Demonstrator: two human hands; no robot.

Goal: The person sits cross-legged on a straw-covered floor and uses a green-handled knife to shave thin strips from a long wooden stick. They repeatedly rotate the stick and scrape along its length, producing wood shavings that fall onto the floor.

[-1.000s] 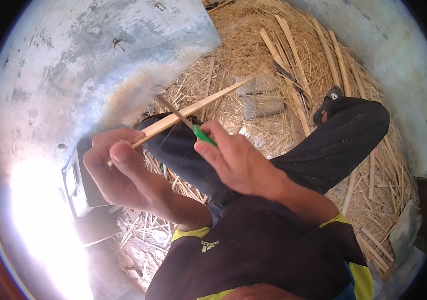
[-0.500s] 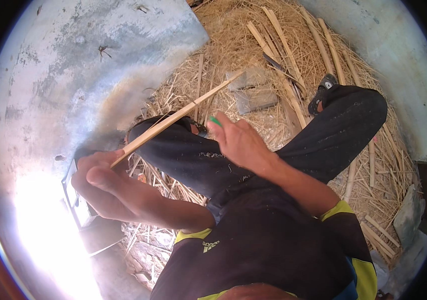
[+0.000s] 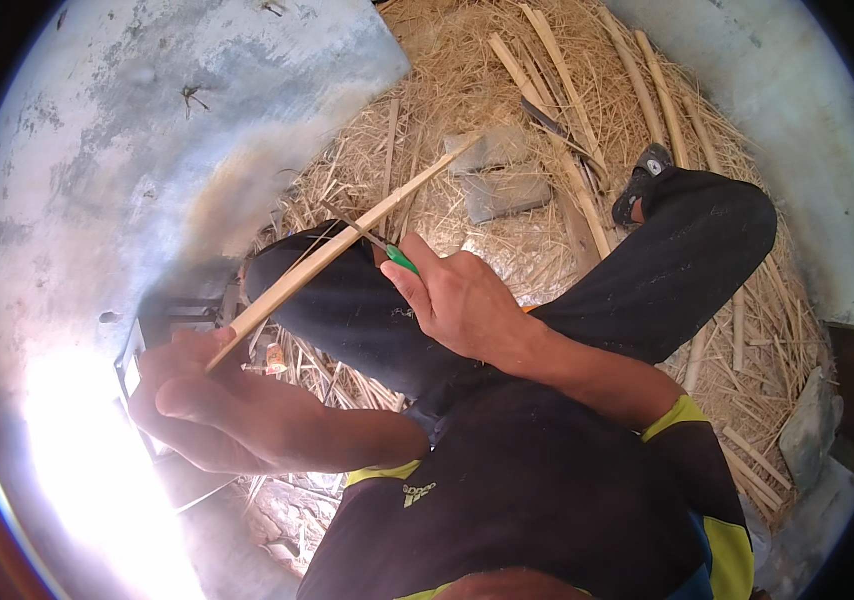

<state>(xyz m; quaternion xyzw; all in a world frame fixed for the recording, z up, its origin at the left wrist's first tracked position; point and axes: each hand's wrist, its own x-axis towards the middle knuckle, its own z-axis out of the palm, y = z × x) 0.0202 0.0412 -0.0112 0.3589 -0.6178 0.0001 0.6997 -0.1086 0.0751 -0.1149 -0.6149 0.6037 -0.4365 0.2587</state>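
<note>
A long, pale wooden strip (image 3: 332, 252), looking like split bamboo, slants up and to the right across my left leg. Its near end is gripped in my left hand (image 3: 197, 385), thumb and fingers closed round it. My right hand (image 3: 467, 300) is wrapped about the green handle of a knife (image 3: 400, 258). The thin blade lies against the strip around its middle, crossing it. A fine sliver stands off the strip's side between the blade and my left hand.
Straw and shavings (image 3: 447, 60) cover the floor. Two grey bricks (image 3: 505, 192) lie ahead of me. A dark curved blade (image 3: 547, 120) rests beside long wooden strips (image 3: 572, 85). Pale walls (image 3: 197, 110) rise left and right. Bright light glares at the lower left.
My right hand has moved slightly left and down, and the knife blade now shows against the strip. My left hand has shifted a little down and left with the strip.
</note>
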